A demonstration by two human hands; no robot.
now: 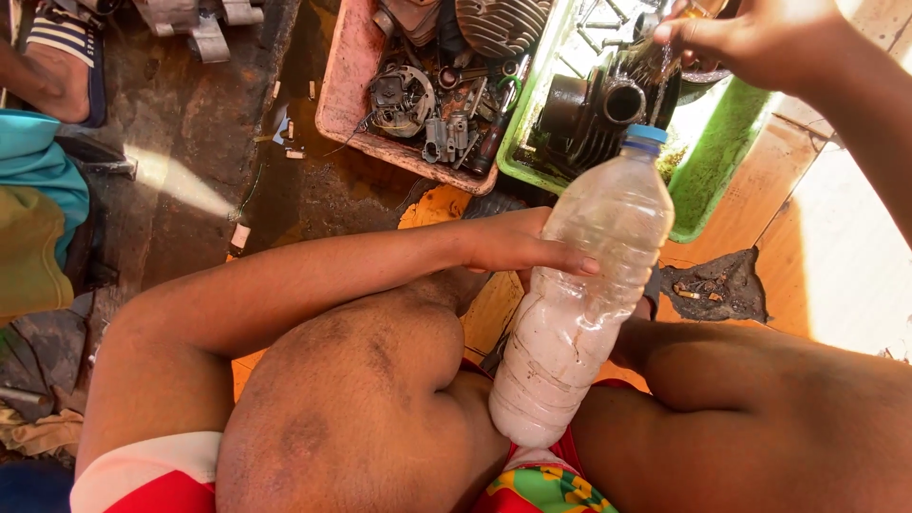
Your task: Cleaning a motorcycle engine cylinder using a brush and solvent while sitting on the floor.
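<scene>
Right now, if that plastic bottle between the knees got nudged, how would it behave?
The plastic bottle looks thin-walled, so probably squeezable. Pale liquid fills its lower part, so likely bottom-heavy. It leans tilted, steadied by the left hand, so it could tip or roll if freed.

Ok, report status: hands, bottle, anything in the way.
Left hand gripping bottle, capped, held between knees. Right hand raised over green tray, above engine cylinder. Nothing in the way.

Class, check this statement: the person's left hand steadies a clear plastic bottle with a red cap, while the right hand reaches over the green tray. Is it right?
Not quite. The head view shows the bottle has a blue cap, not red. The left hand does steady it, and the right hand reaches over the green tray.
</scene>
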